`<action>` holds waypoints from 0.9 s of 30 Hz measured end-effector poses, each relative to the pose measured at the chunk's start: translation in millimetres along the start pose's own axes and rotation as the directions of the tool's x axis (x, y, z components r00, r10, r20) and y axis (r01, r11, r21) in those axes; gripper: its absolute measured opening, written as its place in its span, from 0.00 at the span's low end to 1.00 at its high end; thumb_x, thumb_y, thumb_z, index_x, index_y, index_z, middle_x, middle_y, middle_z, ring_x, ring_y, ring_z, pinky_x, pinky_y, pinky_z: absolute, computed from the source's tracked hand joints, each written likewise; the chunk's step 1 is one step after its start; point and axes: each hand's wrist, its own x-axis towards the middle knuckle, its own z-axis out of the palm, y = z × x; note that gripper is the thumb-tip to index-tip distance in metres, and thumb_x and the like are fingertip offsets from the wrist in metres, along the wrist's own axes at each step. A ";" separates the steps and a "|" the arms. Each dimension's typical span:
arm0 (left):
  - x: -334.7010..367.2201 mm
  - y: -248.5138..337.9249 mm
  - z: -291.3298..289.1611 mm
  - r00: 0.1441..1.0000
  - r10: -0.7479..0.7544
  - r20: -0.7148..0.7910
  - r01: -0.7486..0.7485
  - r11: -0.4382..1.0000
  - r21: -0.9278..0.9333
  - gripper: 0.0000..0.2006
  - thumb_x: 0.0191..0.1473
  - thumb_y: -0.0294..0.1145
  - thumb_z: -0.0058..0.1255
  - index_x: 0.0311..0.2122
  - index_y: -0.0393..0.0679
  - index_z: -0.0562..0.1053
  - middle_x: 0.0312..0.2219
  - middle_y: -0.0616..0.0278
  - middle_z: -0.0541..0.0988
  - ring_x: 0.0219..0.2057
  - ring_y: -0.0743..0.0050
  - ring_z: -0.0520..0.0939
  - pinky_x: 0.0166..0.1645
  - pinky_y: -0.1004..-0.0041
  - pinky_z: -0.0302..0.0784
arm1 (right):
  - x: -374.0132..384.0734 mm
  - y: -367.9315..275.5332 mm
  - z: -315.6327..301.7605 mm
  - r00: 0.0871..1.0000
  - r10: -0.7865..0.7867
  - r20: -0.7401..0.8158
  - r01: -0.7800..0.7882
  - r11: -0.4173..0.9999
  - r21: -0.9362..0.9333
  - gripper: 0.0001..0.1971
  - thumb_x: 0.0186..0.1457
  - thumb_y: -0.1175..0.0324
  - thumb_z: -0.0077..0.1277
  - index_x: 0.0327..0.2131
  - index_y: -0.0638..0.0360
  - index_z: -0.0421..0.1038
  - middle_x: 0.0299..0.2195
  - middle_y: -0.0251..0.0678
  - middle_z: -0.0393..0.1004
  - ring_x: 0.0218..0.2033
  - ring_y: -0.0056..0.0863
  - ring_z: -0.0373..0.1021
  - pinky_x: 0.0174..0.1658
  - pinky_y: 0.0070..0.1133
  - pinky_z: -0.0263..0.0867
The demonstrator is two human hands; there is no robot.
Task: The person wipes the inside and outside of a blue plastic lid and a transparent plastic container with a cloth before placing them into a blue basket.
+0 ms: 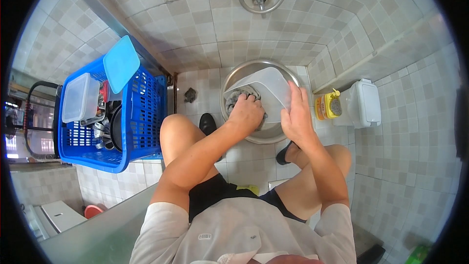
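Note:
A round metal basin [266,141] stands on the tiled floor between my feet. A translucent white plastic container [270,82] is tilted over and partly inside it. My right hand [299,120] grips the container's right side, fingers along the outer wall and thumb toward the inside. My left hand [246,113] is closed on a crumpled grey cloth [243,92] at the container's left side. The hand covers part of the cloth, so whether it presses on the container's wall or on the basin's I cannot tell.
At left stands a blue plastic basket [124,139] with cutlery, a pan and a clear box [80,97]; a light-blue lid [122,63] leans on its rim. Right of the basin are a yellow bottle [327,106] and a white lidded bin [367,103]. A dark scrap [190,95] lies on the floor.

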 end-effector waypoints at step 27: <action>24.3 -10.2 8.9 0.439 -0.896 0.070 -0.355 -0.244 -0.902 0.21 0.49 0.16 0.55 0.49 0.41 0.68 0.42 0.61 0.78 0.43 0.74 0.78 0.48 0.71 0.75 | -1.5 17.1 63.1 0.957 0.234 0.171 -0.274 0.921 0.275 0.31 0.54 0.66 0.48 0.58 0.75 0.55 0.52 0.61 0.62 0.55 0.53 0.60 0.61 0.35 0.53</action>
